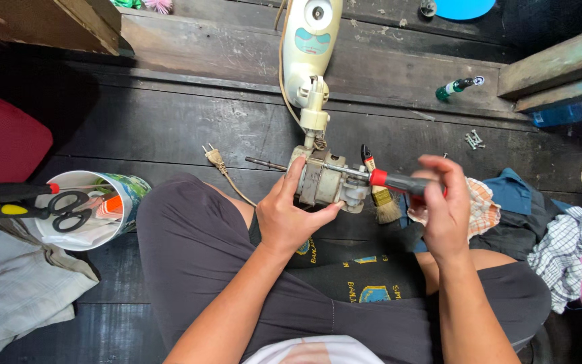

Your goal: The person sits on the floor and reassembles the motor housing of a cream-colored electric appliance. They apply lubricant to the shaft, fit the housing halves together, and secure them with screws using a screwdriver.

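Observation:
My left hand (289, 216) grips a bare metal fan motor (321, 178) just above my knee. The motor's neck joins a cream plastic fan stand (310, 47) that lies on the dark wooden floor. My right hand (444, 205) holds a screwdriver with a red and black handle (399, 182); its metal shaft points left and its tip touches the motor's top. A thin shaft (264, 163) sticks out of the motor to the left. The power cord with a plug (213, 156) lies beside my left knee.
A small paintbrush (384, 202) lies under the screwdriver. Left, a white container (99, 202) holds scissors (65, 210) and red-handled tools. Loose screws (473, 139) and a green bottle (454, 88) lie at the right. Cloths (560, 246) pile by my right knee. A red bin (1, 138) stands far left.

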